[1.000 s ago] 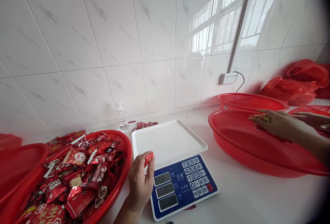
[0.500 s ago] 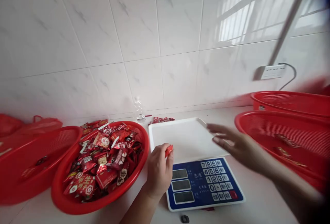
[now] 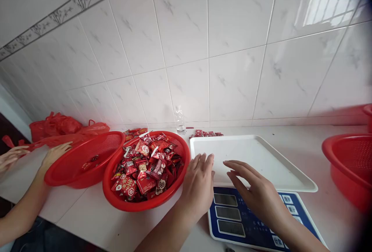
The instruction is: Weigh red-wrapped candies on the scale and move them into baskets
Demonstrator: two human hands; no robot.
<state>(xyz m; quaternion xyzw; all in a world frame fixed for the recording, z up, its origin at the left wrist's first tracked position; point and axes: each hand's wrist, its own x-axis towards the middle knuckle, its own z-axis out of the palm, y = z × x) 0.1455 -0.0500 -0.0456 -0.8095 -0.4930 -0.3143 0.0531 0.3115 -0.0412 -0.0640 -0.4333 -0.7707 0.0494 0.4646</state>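
My left hand (image 3: 200,184) is between the red basket of snacks and the weighing scale, over the near left corner of the white tray (image 3: 279,168). Its fingers stretch forward; the palm is hidden, and nothing shows in it. My right hand (image 3: 257,188) hovers above the blue keypad panel (image 3: 247,221) and the tray's front edge, fingers out and holding nothing. Small red-wrapped snack packets (image 3: 145,167) fill the red basket (image 3: 139,205) to my left. Only a few tiny specks lie on the tray.
Another red basket (image 3: 84,184) holding a few packets stands farther left, beside a co-worker's hand (image 3: 56,153). Red plastic bags (image 3: 58,124) lie behind it. A clear bottle (image 3: 180,122) and loose packets (image 3: 205,133) are by the wall. One more red basket (image 3: 348,167) stands at right.
My view has swung left, bringing the co-worker's arms into sight. The small red item in my left hand no longer shows, and those fingers have straightened. My right hand has come closer to my left.
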